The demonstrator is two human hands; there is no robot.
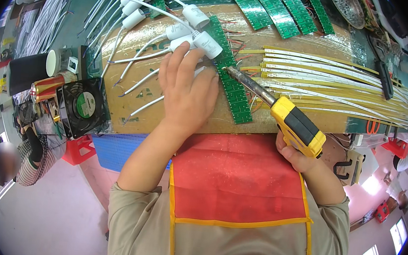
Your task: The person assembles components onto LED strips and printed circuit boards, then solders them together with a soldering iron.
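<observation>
Red apron (240,185) with yellow edging, worn over a khaki shirt, fills the foreground. Beyond it, a narrow green circuit board (234,93) lies slantwise on a brown sheet (117,114), between the two hands. Right hand (295,156): closed around the handle of a yellow-and-black soldering gun (297,126), whose metal barrel slopes up and left, its tip at the board's surface. Left hand (191,82): palm down, fingers bent over white cylindrical fittings (208,44) at the board's left edge; whether it grips one cannot be told. White cables (141,82) trail leftward from the fittings. To the right, yellow-and-white strips (317,72) lie roughly parallel; along the far side, four further green boards (291,13) stand in a slanting row. At left: a black fan (86,105), a red stool (80,149) and another person in striped clothing (36,160).
</observation>
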